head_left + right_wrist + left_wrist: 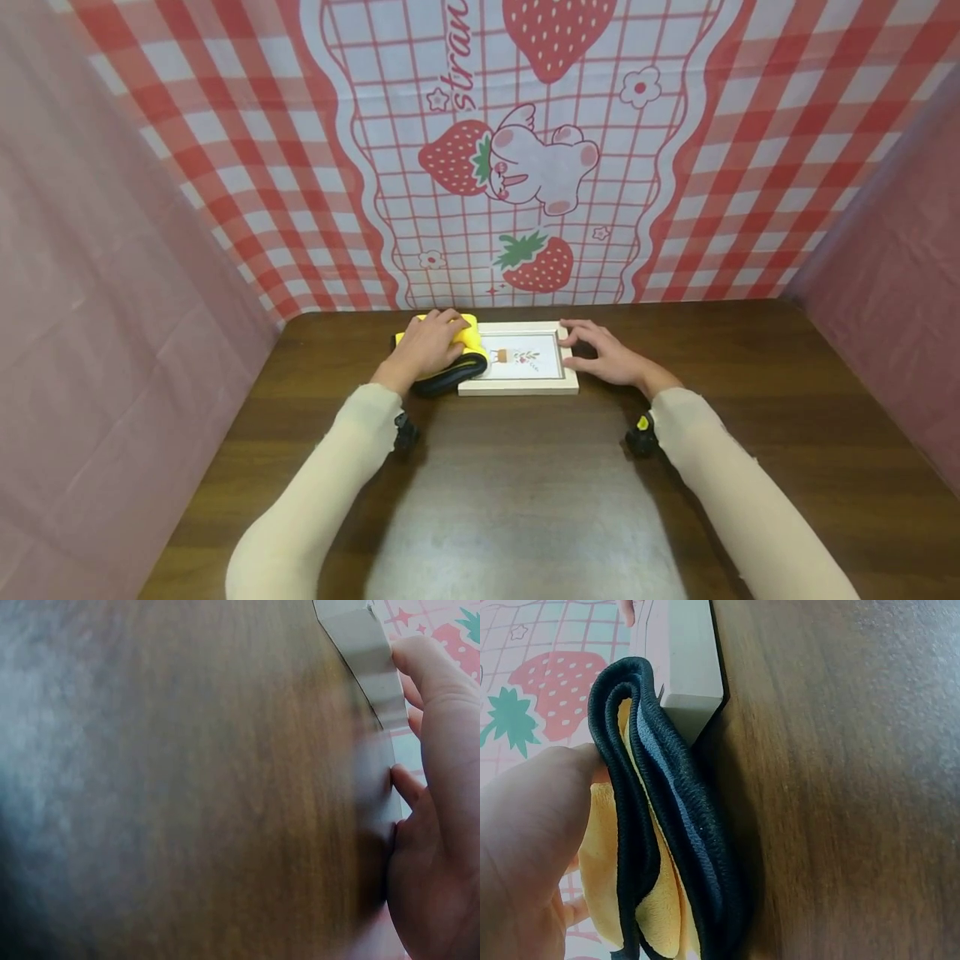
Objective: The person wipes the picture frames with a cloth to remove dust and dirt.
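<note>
A: Running this from a long way off, so go big to small. What could bite me?

B: Not the backdrop [750, 167], that's just thin-looking printed fabric, red checks and strawberries. I'd watch the tabletop [525, 500]: dark wood grain with a sheen, so I'm guessing an uneven shove could send things skidding, and the far edge is near.

A: And the picture frame [517, 388]?

B: Lying at the far middle of the tabletop, pale, rectangular, chunky squared sides. If the left side pushes harder than the right, I reckon it'd slide or twist.

A: What about the yellow cloth [471, 337]?

B: It's over the frame's left end. Plush yellow, black edging, bluish-grey on another face, folded into thick loops. My worry is a loose fold snagging on that square corner and dragging the frame along.

A: Hands?

B: I've got the left hand [427, 346] clamped on the cloth. The right hand [615, 358] has thumb and fingers spread, resting along the frame's right end, so I wouldn't trust it against a hard push.

A: Smallest bit?

B: The plant print [532, 364], flat and white, recessed inside the rim. Can't tell if it's glazed; bare paper could scuff.
</note>
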The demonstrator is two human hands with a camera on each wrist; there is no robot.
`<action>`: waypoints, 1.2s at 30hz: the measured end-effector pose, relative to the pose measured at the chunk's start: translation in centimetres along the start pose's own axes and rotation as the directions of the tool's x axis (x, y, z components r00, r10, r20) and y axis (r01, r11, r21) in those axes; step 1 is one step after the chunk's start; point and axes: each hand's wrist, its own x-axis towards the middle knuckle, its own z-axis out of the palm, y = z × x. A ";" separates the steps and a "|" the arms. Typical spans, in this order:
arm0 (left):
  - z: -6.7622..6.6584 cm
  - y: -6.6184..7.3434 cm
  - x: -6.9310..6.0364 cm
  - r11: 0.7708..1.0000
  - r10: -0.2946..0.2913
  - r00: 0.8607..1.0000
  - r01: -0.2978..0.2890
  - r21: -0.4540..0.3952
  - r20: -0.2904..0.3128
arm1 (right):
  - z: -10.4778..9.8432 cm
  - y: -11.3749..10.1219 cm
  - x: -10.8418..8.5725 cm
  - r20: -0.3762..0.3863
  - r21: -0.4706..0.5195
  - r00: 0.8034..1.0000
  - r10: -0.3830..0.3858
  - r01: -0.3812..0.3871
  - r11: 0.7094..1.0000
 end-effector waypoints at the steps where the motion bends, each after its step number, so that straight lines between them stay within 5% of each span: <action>1: 0.0 0.0 0.0 1.000 -0.001 1.000 0.001 -0.004 0.002 | 0.0 0.0 0.0 -0.001 0.002 1.000 0.001 -0.001 1.000; 12: 0.3 0.1 -0.4 1.000 0.003 1.000 -0.003 -0.022 -0.004 | 0.1 0.3 0.0 0.002 0.011 1.000 -0.005 0.005 1.000; 21: 0.5 0.2 -1.9 0.995 0.025 0.999 -0.028 -0.095 -0.030 | 0.1 0.2 0.0 -0.003 0.007 1.000 0.000 0.000 1.000; 27: 5.2 -2.5 -1.6 0.987 0.108 0.981 -0.125 -0.099 -0.163 | 0.0 0.2 -0.1 -0.002 0.009 1.000 0.009 -0.009 1.000; 30: 7.3 -3.6 -1.6 0.982 0.120 0.976 -0.143 -0.119 -0.183 | 0.1 0.1 0.0 -0.006 0.005 1.000 0.001 -0.001 1.000; 36: 8.5 -4.0 -2.5 0.982 0.150 0.971 -0.168 -0.087 -0.186 | 0.2 0.0 0.0 -0.014 -0.010 0.999 -0.032 0.032 0.999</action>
